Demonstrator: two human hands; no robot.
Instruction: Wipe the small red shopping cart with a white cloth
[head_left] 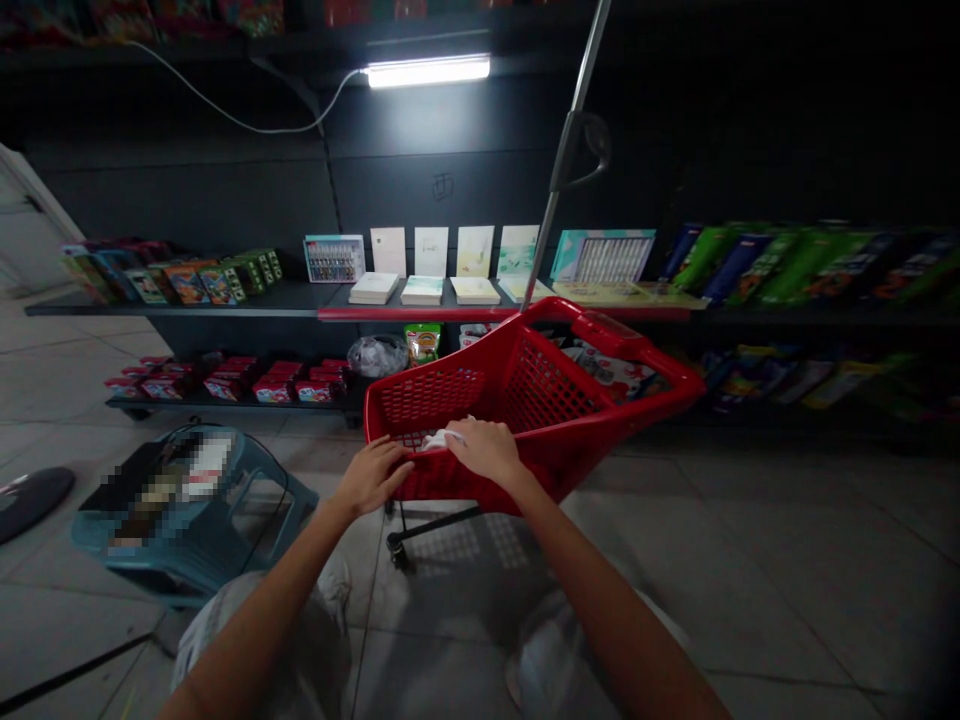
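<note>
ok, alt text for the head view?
A left hand and right hand rest on the rim of a red wheeled shopping basket, the right hand against a white item. Behind it, dark shelves display boxes and cards.

Red cart (525,400) ahead, stool (187,560) left, room rightward (over tiles (757,570))

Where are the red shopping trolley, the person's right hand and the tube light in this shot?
Red shopping trolley (551,385): head view, on its mesh side wall.
Right hand (486,450): head view, on the back of the hand.
Tube light (427,70): head view, on the lit tube.
</note>
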